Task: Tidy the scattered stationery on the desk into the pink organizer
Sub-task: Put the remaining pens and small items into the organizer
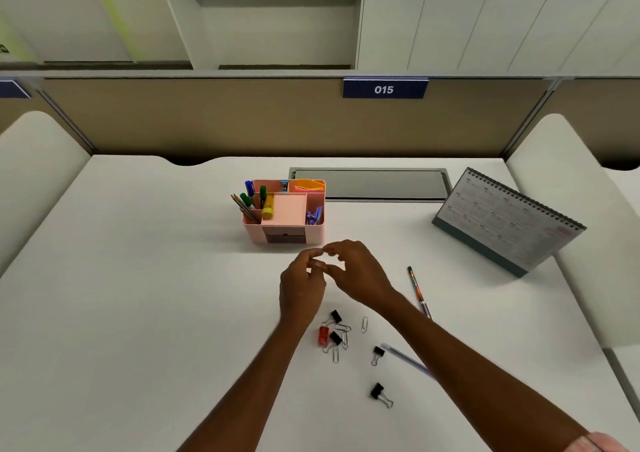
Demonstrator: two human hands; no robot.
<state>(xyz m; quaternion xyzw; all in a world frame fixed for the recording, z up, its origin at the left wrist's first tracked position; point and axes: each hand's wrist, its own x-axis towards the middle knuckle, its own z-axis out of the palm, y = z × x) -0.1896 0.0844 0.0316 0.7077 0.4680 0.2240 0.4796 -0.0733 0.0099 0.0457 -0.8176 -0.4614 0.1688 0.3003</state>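
Observation:
The pink organizer (252, 233) stands mid-desk and holds markers, pencils, a yellow glue stick, sticky notes and a blue clip. Just in front of it my left hand (301, 285) and my right hand (360, 271) meet above the desk, fingers curled and fingertips touching. Anything between them is too small to see. Nearer me lie a red binder clip (323, 335), several black binder clips (379, 392) and several wire paper clips (364, 324). A patterned pen (417, 290) lies right of my right wrist. A lilac pen (405, 358) shows from under my right forearm.
A desk calendar (502, 219) stands at the right. A grey cable hatch (374, 183) sits behind the organizer. A tan partition with a "015" label (383, 89) closes off the back. White chair backs flank the desk on both sides.

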